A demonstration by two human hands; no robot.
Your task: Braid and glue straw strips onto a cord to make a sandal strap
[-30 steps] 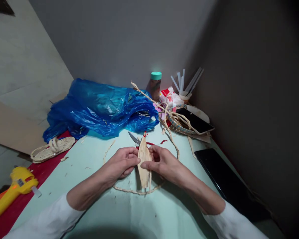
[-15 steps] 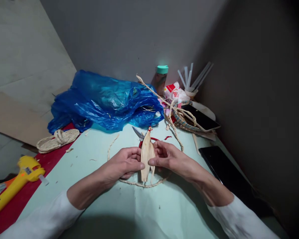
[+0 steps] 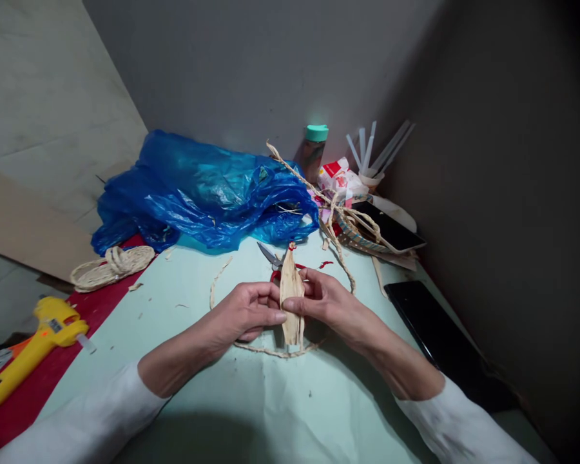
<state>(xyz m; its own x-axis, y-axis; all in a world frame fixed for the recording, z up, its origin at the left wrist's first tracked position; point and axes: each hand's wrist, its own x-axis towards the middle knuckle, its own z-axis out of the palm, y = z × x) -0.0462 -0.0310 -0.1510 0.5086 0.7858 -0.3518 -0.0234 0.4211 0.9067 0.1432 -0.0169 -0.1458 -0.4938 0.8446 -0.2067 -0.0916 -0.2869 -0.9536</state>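
A pale, dried corn husk bundle point(image 3: 291, 283), tied with red at its top, stands upright between my hands. My left hand point(image 3: 251, 312) pinches its left edge with thumb and fingers. On the other side, my right hand point(image 3: 326, 299) grips it, the thumb lying across its front. Behind the husk, partly hidden, lie red-handled scissors point(image 3: 269, 255) with the blades pointing back left. A braided cord point(image 3: 290, 354) curves on the table beneath my hands. My fingertips behind the husk are hidden.
A blue plastic bag point(image 3: 198, 193) fills the back. At left are a coiled braid point(image 3: 113, 267) and a yellow glue gun point(image 3: 48, 341). A black phone point(image 3: 430, 328) lies at right. Behind it sit a tablet point(image 3: 391, 225), glue sticks point(image 3: 367, 145) and a green-lidded jar point(image 3: 314, 148).
My right hand has shifted left, its thumb now across the husk's front. The husk pieces, spread apart at right before, are closed together. The husk sits slightly farther right.
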